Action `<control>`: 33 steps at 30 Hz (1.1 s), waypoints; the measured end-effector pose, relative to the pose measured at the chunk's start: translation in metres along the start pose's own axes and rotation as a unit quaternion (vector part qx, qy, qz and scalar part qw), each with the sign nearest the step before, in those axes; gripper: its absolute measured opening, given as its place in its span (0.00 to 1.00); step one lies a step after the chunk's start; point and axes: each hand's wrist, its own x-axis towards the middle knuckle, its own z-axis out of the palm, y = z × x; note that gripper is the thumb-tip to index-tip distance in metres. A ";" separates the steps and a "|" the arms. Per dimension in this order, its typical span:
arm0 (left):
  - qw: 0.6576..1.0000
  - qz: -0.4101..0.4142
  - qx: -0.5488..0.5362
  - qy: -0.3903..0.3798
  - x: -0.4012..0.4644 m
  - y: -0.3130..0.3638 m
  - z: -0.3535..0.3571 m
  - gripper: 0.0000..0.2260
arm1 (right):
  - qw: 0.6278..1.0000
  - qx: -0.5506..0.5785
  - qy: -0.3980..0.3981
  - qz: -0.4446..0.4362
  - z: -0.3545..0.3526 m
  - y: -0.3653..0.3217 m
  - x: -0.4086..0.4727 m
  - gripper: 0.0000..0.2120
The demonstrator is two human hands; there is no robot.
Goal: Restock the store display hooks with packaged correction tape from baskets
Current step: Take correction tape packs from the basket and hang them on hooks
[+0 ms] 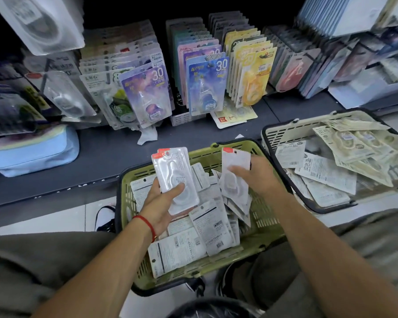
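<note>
A green basket (pixel 133 184) in front of me holds several white correction tape packs lying mostly face down. My left hand (pixel 163 203) grips a clear-fronted pack with a red tab (pixel 174 171), face up, above the basket's left side. My right hand (pixel 253 175) holds a second white pack with a red tab (pixel 233 180) over the basket's right half, its back towards me. Rows of hanging packs, purple (pixel 147 95), blue (pixel 207 83) and yellow (pixel 253 79), fill the display behind the basket.
A cream basket (pixel 283 131) with several yellowish packs stands to the right. A dark shelf ledge (pixel 97 157) runs under the display, with a light blue pouch (pixel 37 154) at the left and a scrap of paper (pixel 147 134). More packs hang at top left and right.
</note>
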 end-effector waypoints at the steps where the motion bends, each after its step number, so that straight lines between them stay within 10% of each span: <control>1: 1.000 0.000 0.002 0.006 0.000 0.000 0.002 0.23 | 0.996 0.084 0.007 -0.022 -0.009 -0.011 -0.001 0.04; 7: 0.998 -0.019 -0.013 -0.051 -0.008 0.001 0.018 0.21 | 0.959 0.252 -0.133 -0.011 -0.004 -0.051 -0.018 0.12; 12: 0.990 0.020 0.055 -0.126 -0.011 -0.002 0.017 0.27 | 0.973 0.230 -0.007 -0.027 0.042 -0.054 -0.024 0.09; 15: 0.996 0.016 0.040 -0.074 -0.009 0.001 0.010 0.29 | 0.994 0.098 0.009 0.049 0.044 -0.018 -0.011 0.11; 18: 0.999 0.006 0.024 -0.030 -0.005 0.005 -0.001 0.28 | 0.967 -0.171 -0.139 0.131 0.049 0.033 -0.015 0.22; 23: 1.000 -0.003 0.015 -0.001 -0.004 0.007 -0.005 0.21 | 0.965 -0.197 -0.126 0.115 0.065 0.063 -0.025 0.23; 28: 1.000 -0.006 -0.002 0.024 -0.006 0.016 0.001 0.20 | 0.985 -0.078 0.036 0.151 0.039 0.032 -0.020 0.12; 33: 0.996 0.072 0.023 0.054 -0.018 0.038 0.031 0.20 | 0.930 0.288 0.144 0.177 0.007 -0.038 -0.021 0.10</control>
